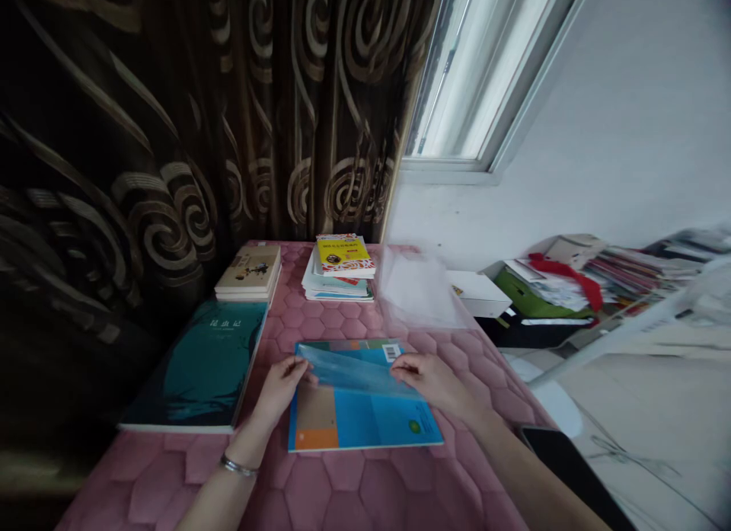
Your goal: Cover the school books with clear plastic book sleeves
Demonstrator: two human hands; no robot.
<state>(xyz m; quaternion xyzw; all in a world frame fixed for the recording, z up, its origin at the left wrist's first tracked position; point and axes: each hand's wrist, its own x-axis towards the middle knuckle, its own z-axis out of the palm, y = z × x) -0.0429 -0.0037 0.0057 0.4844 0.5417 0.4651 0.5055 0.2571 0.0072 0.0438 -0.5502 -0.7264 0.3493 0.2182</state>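
Note:
A blue book [377, 420] with an orange corner and a barcode lies flat on the pink padded cover. Over its upper half stretches a clear plastic book cover [354, 371], partly lifted off the surface. My left hand [285, 382] pinches this plastic at its left edge, a bracelet on the wrist. On the other side, my right hand [422, 375] pinches the plastic near the barcode, fingers closed. The plastic's exact edges are hard to make out.
Left stands a large dark teal book [211, 371], with smaller tan books [248, 272] behind it. At the back sit a book stack [343, 264] and clear plastic sheets [419, 287]. A black phone-like object [571, 474] lies at the right edge. Beyond are a white box [477, 291] and piled papers [542, 279].

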